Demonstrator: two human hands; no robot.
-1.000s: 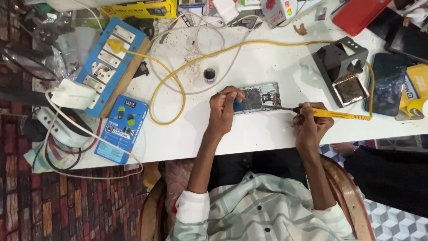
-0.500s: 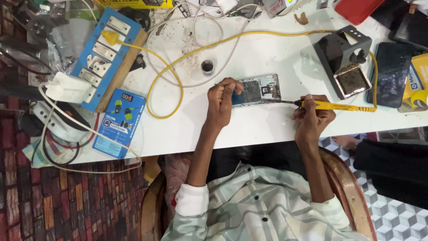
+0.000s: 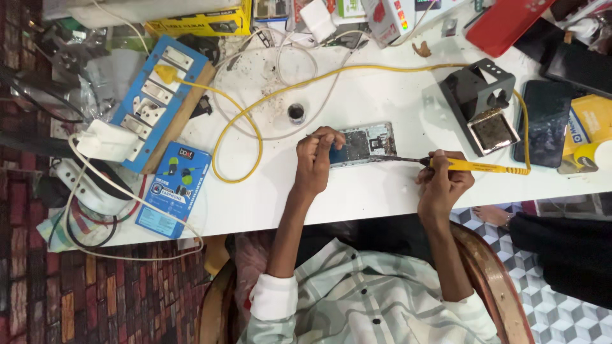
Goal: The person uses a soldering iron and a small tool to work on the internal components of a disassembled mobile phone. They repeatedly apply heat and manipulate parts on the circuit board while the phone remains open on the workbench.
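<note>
An opened phone [image 3: 366,144] with its circuit board showing lies flat on the white table [image 3: 357,197]. My left hand [image 3: 317,159] rests on its left end, fingers pressing it down. My right hand [image 3: 444,181] grips a yellow-handled soldering iron [image 3: 475,167], held sideways with its dark tip touching the phone's right end. The iron's yellow cable [image 3: 255,121] loops across the table to a blue socket board [image 3: 159,99] at the left.
A black soldering stand [image 3: 481,105] with a sponge tray sits right of the phone. Dark phones [image 3: 542,124], a red case [image 3: 507,22], a small round pot [image 3: 296,113], white cables, a blue box [image 3: 173,188] and a white adapter [image 3: 105,141] lie around. Another person's dark sleeve [image 3: 561,245] is lower right.
The view has shifted slightly. Both hands stay on the phone and iron, with the tip still at the phone's right end.
</note>
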